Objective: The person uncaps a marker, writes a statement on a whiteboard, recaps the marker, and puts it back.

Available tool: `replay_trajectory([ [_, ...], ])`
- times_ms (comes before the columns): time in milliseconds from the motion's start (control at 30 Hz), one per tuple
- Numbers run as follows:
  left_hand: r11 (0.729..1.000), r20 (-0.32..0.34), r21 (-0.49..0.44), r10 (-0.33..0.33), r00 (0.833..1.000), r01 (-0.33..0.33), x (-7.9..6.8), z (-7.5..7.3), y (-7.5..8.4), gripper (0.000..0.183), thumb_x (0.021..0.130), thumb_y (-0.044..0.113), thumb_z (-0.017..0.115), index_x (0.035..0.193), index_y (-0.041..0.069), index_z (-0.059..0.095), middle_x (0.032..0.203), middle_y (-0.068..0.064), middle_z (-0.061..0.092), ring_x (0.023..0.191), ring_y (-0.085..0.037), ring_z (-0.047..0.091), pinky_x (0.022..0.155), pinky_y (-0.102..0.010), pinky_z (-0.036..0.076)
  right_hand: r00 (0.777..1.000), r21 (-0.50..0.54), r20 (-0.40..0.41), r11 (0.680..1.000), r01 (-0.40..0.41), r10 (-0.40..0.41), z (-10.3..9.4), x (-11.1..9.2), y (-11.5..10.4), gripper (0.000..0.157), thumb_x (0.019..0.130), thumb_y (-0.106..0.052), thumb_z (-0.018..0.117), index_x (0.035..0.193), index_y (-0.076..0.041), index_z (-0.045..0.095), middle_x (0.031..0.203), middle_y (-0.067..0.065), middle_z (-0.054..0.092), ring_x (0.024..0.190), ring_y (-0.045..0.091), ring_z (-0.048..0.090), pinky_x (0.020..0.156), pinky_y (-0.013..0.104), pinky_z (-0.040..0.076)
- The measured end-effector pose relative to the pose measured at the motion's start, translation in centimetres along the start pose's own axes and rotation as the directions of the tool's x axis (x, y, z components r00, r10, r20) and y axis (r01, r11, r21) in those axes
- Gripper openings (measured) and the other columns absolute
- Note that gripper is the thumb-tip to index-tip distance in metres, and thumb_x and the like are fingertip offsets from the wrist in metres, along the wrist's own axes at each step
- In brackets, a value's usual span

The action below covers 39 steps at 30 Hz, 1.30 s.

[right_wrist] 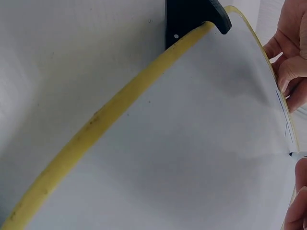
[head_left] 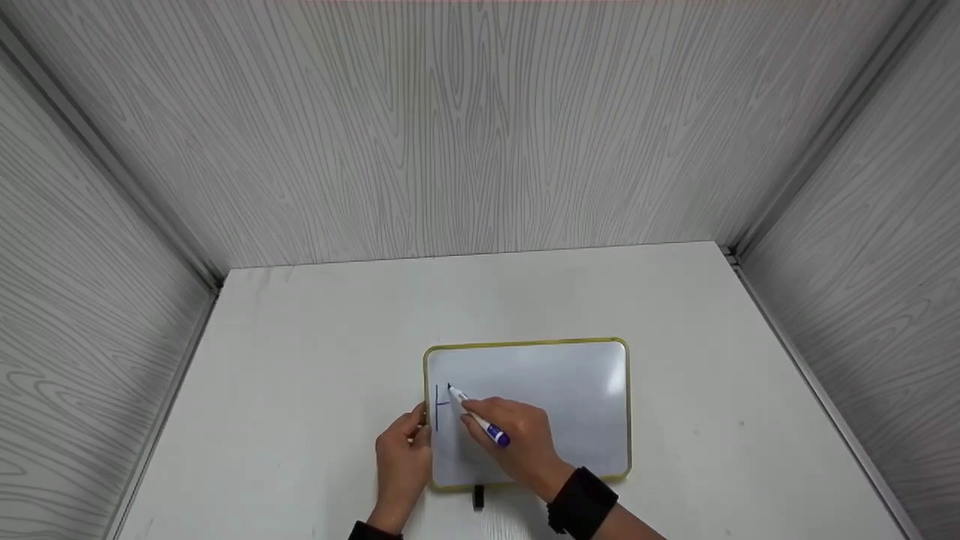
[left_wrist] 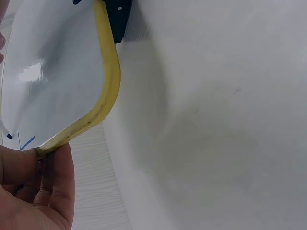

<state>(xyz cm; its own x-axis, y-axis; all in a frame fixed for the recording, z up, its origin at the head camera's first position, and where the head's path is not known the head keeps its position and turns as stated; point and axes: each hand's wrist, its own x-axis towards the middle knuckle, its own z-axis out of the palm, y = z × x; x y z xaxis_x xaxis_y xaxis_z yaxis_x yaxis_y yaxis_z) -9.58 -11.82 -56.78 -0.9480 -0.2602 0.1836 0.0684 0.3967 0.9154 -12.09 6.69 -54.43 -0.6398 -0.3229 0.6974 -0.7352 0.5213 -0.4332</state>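
Observation:
A small whiteboard [head_left: 555,412] with a yellow rim is propped on the white table. My left hand [head_left: 403,450] grips its left edge, with the thumb on the front and fingers behind, as the left wrist view shows. In my right hand [head_left: 521,439] a white marker [head_left: 478,418] with a purple end is pinched, its dark tip at the board near the upper left. Blue strokes [head_left: 437,409], one long upright line and a short crossbar, stand beside the tip. The right wrist view catches only fingertips [right_wrist: 298,201] of the right hand at its edge.
A black stand piece [head_left: 478,497] clips the board's bottom edge; closer up it looks like a hooked bracket [right_wrist: 194,19]. Grey wood-grain panels [head_left: 465,135] enclose the white table [head_left: 337,315] at the back and both sides.

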Motion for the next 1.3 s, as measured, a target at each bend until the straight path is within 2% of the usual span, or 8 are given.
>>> replay_trajectory([
  [233, 1.000, 0.003, 0.016, 0.006, 1.000, -0.006, 0.1, 0.1, -0.1, 0.041, 0.084, -0.022, 0.065, 0.122, -0.008, 0.074, 0.093, -0.008, 0.075, 0.079, -0.017, 0.064, 0.068, -0.025, 0.051, 0.999, 0.011, -0.018, 0.999, 0.034, -0.033, -0.1, -0.7, 0.0, 0.025, 0.082, -0.010, 0.089, 0.107, -0.012, 0.083, 0.092, -0.005, 0.079, 0.079, 0.006, 0.073, 0.070, 0.024, 0.059],
  [400, 1.000, -0.001, 0.013, 0.001, 1.000, -0.001, 0.0, 0.0, 0.0, 0.041, 0.084, -0.022, 0.065, 0.122, -0.007, 0.074, 0.093, -0.008, 0.075, 0.078, -0.017, 0.063, 0.067, -0.025, 0.050, 1.000, 0.023, 0.012, 1.000, 0.018, -0.018, -0.1, -1.4, -0.1, 0.023, 0.085, -0.012, 0.088, 0.107, -0.011, 0.083, 0.090, -0.005, 0.079, 0.078, 0.005, 0.073, 0.071, 0.022, 0.058],
  [667, 0.999, 0.019, 0.012, -0.044, 0.999, 0.044, -0.2, 0.1, 0.3, 0.041, 0.087, -0.020, 0.064, 0.126, -0.009, 0.071, 0.096, -0.010, 0.075, 0.079, -0.017, 0.060, 0.068, -0.024, 0.049, 0.999, 0.042, 0.042, 0.999, -0.008, 0.006, -0.3, -2.5, -0.3, 0.023, 0.085, -0.010, 0.087, 0.108, -0.011, 0.083, 0.089, -0.005, 0.079, 0.076, 0.004, 0.072, 0.070, 0.021, 0.057],
  [867, 1.000, 0.006, 0.005, -0.024, 1.000, 0.024, -0.2, 0.1, 0.2, 0.041, 0.086, -0.020, 0.064, 0.125, -0.010, 0.071, 0.096, -0.010, 0.075, 0.078, -0.017, 0.059, 0.067, -0.024, 0.048, 0.999, 0.052, 0.035, 0.999, 0.007, -0.008, -0.1, -3.3, -0.4, 0.022, 0.085, -0.010, 0.087, 0.106, -0.013, 0.083, 0.087, -0.007, 0.078, 0.074, 0.002, 0.070, 0.067, 0.019, 0.056],
  [1100, 0.999, -0.035, 0.019, 0.038, 0.999, -0.037, -0.1, 0.2, -0.3, 0.041, 0.081, -0.023, 0.067, 0.118, -0.007, 0.076, 0.092, -0.008, 0.076, 0.077, -0.018, 0.063, 0.070, -0.028, 0.051, 0.998, 0.079, 0.062, 0.997, 0.013, -0.018, 0.1, -4.2, -0.7, 0.019, 0.087, -0.010, 0.085, 0.106, -0.010, 0.083, 0.088, -0.006, 0.078, 0.075, 0.002, 0.071, 0.069, 0.019, 0.057],
  [1200, 0.999, -0.029, 0.025, 0.032, 0.999, -0.031, 0.0, 0.1, -0.2, 0.040, 0.082, -0.022, 0.066, 0.120, -0.008, 0.075, 0.093, -0.009, 0.076, 0.078, -0.018, 0.063, 0.070, -0.028, 0.051, 0.998, 0.083, 0.062, 0.996, 0.019, -0.024, 0.0, -4.3, -0.7, 0.019, 0.087, -0.011, 0.085, 0.106, -0.010, 0.083, 0.088, -0.006, 0.079, 0.076, 0.002, 0.070, 0.069, 0.019, 0.057],
  [1300, 1.000, -0.015, 0.029, 0.007, 1.000, -0.007, 0.0, 0.1, -0.1, 0.040, 0.084, -0.020, 0.066, 0.122, -0.009, 0.073, 0.097, -0.011, 0.076, 0.080, -0.018, 0.062, 0.071, -0.028, 0.051, 0.999, 0.077, 0.028, 0.997, 0.033, -0.035, -0.2, -4.2, -0.6, 0.021, 0.086, -0.010, 0.086, 0.107, -0.010, 0.082, 0.088, -0.005, 0.079, 0.075, 0.003, 0.071, 0.068, 0.021, 0.057],
])
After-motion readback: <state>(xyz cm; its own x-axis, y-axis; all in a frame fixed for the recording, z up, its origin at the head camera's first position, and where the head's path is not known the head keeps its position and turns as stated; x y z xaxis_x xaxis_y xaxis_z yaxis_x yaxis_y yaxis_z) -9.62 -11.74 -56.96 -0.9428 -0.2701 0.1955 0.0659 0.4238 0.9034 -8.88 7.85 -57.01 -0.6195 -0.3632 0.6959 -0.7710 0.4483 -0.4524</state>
